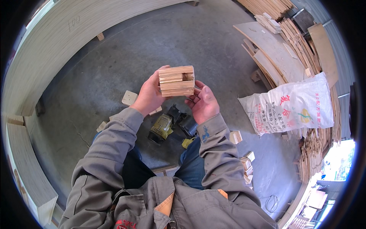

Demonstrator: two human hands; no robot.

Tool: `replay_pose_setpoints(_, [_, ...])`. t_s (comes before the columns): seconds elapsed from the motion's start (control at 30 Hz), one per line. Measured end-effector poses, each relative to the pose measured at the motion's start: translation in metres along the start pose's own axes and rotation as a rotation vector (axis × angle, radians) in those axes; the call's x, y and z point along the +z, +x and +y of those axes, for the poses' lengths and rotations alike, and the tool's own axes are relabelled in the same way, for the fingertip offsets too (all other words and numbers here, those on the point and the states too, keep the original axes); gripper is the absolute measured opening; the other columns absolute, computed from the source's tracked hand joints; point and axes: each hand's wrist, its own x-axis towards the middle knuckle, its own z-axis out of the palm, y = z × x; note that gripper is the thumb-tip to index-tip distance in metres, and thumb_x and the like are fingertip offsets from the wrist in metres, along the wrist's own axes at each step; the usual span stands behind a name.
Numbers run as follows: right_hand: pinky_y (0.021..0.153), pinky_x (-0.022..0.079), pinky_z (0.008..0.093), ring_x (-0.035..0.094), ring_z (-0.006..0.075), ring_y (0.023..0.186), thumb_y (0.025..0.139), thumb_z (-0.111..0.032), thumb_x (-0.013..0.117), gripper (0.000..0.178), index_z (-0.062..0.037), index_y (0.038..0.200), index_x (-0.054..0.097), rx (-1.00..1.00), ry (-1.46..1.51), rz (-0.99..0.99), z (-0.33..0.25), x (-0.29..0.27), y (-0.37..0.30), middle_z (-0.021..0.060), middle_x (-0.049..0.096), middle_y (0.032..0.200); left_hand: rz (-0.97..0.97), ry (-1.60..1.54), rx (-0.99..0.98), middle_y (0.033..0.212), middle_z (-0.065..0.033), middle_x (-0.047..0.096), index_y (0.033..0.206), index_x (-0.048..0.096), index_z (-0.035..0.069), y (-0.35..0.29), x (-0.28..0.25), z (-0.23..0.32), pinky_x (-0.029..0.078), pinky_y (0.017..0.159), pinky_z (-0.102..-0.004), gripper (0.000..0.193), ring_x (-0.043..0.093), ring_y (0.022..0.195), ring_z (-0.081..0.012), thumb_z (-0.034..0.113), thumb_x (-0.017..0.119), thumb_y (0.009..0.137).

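A stack of short wooden pieces [176,81], pale and layered with a dark knot on one layer, is held up in front of me. My left hand [149,93] is closed around its left side, the fingers hidden behind it. At its right edge is my right hand [204,103], palm turned up and fingers curled, with the fingertips against the wood. Below the hands, a yellow-green and black power tool [164,126] lies on the floor between my legs; its exact kind is unclear.
Small wooden blocks lie on the floor at left [129,97] and right [235,137]. A white printed sack [289,105] rests at right beside stacked boards [263,49] and thin wood strips [314,152]. Large sheet stacks [57,49] stand at left. A cable [271,204] coils at lower right.
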Motion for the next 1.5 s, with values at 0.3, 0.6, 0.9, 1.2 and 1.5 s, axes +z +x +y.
replay_pose_setpoints(0.3, [0.083,0.052,0.0367,0.063,0.0173,0.094,0.097,-0.012,0.065,0.042,-0.0014,0.136,0.053,-0.018,-0.006,-0.095,-0.003,-0.001,-0.004,0.0061,0.066,0.112,0.004,0.17,-0.162,0.135,-0.0046,0.058,0.141,0.049,0.008,-0.005,0.005,0.017,0.058,0.096,-0.037,0.064,0.058,0.123,-0.0186,-0.014,0.067,0.085])
replay_pose_setpoints(0.6, [0.077,0.055,0.0361,0.066,0.0186,0.092,0.099,-0.019,0.066,0.039,-0.002,0.133,0.056,-0.015,-0.053,-0.006,0.0,-0.009,-0.003,0.0076,0.069,0.111,-0.196,0.052,-0.143,0.149,-0.0062,0.047,0.163,0.016,0.015,-0.013,0.016,0.03,0.047,0.107,-0.0361,0.112,0.05,0.135,-0.0225,-0.014,0.074,0.071])
replay_pose_setpoints(0.9, [0.076,0.053,0.035,0.064,0.0184,0.093,0.098,-0.008,0.064,0.035,-0.0007,0.131,0.057,-0.083,0.05,-0.047,-0.006,0.001,-0.008,0.008,0.067,0.113,-0.218,-0.466,-0.204,0.157,-0.0123,0.037,0.16,0.022,0.009,-0.014,0.016,0.03,0.032,0.12,-0.0457,0.063,0.04,0.143,-0.0267,0.029,0.048,0.106])
replay_pose_setpoints(1.2, [0.092,0.054,0.0303,0.062,0.0153,0.103,0.091,0.007,0.066,0.049,-0.0005,0.138,0.054,-0.267,-0.409,-0.11,-0.009,0.014,-0.015,0.0075,0.06,0.125,0.09,-0.414,-0.253,0.14,-0.0172,0.055,0.143,0.047,0.0,-0.004,0.008,0.013,0.041,0.113,-0.0421,0.041,0.053,0.131,-0.0272,0.018,0.033,0.109])
replay_pose_setpoints(1.5, [0.099,0.052,0.0323,0.062,0.0182,0.11,0.09,0.009,0.063,0.054,-0.0005,0.141,0.049,-0.314,-0.458,-0.27,-0.012,0.027,-0.026,0.0103,0.057,0.132,0.057,-0.558,-0.273,0.14,-0.0185,0.056,0.142,0.047,-0.003,-0.002,-0.004,0.001,0.041,0.112,-0.0447,0.048,0.055,0.129,-0.03,0.021,0.036,0.102])
